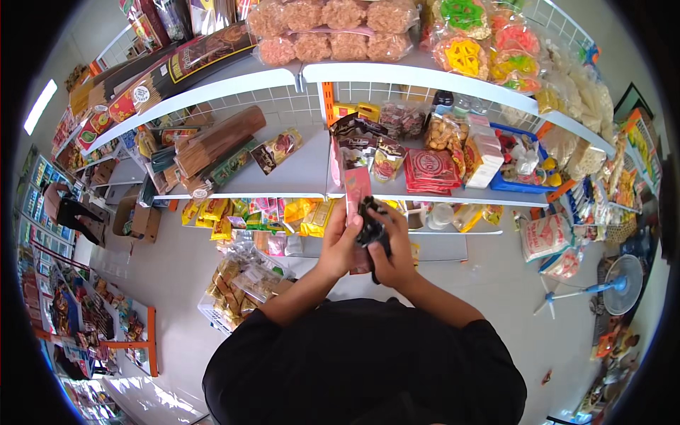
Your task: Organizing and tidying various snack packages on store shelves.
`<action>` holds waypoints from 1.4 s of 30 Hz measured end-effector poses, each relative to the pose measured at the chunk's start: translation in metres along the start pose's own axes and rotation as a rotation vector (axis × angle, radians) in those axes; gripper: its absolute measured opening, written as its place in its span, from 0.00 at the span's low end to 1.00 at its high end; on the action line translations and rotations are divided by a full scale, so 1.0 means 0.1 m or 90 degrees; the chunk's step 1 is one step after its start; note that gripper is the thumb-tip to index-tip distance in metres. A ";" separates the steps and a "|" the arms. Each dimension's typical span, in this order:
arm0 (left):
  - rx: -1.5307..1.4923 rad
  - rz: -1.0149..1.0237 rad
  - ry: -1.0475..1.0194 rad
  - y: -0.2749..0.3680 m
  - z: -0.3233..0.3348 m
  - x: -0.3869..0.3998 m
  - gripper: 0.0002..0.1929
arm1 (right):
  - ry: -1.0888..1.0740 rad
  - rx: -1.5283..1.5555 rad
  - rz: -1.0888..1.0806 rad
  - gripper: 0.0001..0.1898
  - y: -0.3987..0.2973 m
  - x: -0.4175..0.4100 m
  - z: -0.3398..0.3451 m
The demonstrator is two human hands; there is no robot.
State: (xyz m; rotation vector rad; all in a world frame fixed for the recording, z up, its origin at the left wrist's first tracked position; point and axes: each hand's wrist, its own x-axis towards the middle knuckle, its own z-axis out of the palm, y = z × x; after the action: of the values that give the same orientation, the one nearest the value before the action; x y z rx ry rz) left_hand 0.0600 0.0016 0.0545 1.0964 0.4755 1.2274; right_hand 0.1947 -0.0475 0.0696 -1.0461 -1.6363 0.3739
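My left hand [340,241] holds a long pink package [357,186] upright in front of the shelf edge. In my right hand [394,247] is a black object [372,220], pressed close against the pink package; its kind is hard to tell, and my fingers cover part of it. Just beyond my hands, on the middle shelf [313,159], stand dark pudding pouches [355,143], a smaller pudding pouch [388,159] and a stack of red packets [433,169]. Another pouch [277,150] lies to the left, beside long brown packs [220,141].
Bagged snacks [334,29] fill the upper shelf. A blue tray [496,183] stands right on the middle shelf. Near my left elbow is a white basket [212,313] of packets. A pedestal fan [619,284] stands at right, a cardboard box [144,223] at left. A person [69,207] is far left.
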 end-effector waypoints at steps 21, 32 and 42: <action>0.111 -0.089 -0.228 -0.03 -0.12 0.01 0.35 | 0.040 0.025 0.033 0.34 -0.08 0.01 -0.08; 0.086 -0.063 -0.069 -0.13 -0.13 -0.04 0.32 | -0.087 -0.040 0.023 0.32 0.04 -0.19 -0.03; 0.123 0.053 -0.183 -0.14 -0.06 -0.21 0.28 | 0.119 -0.035 0.038 0.24 0.15 0.18 0.04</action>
State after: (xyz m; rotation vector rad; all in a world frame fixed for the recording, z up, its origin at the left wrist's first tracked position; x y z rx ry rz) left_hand 0.0553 -0.0139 0.0348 1.4458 0.3355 1.0891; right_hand 0.1978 -0.0240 0.0685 -1.1383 -1.4574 0.2640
